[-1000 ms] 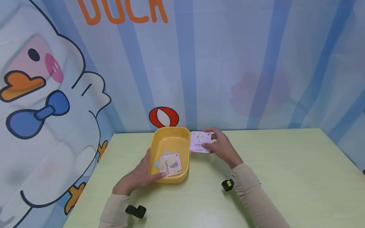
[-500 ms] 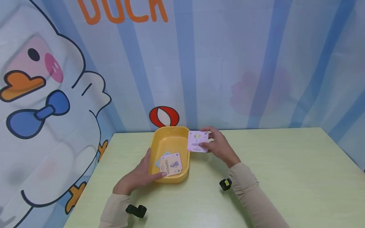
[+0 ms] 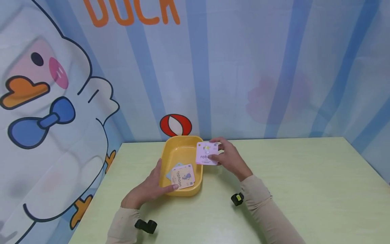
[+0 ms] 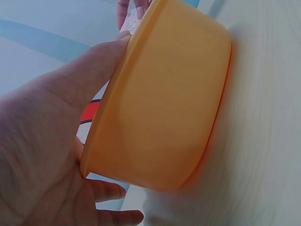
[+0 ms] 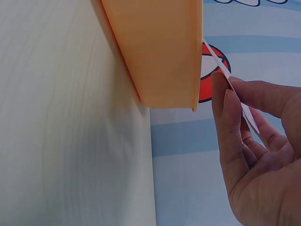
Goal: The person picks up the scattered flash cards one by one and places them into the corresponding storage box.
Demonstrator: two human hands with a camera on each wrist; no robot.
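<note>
A yellow plastic bin stands on the table, seen in the head view. My left hand grips its near left side, with the thumb over the rim, as the left wrist view also shows at the bin's outer wall. Between thumb and fingers my right hand pinches a pink "rabbit" flashcard, whose left part overlaps the bin's right rim. Seen edge-on in the right wrist view, the card slants up past the rim. Inside the bin, a "typhoon" flashcard partly covers a light blue card.
The pale green table runs back to a blue striped backdrop with a printed duck at the left. A black strap end hangs at the left wrist, and a small black piece at the right.
My right hand has moved left with the rabbit flashcard, which now overlaps the bin's right rim. My left hand and the bin have stayed in place.
</note>
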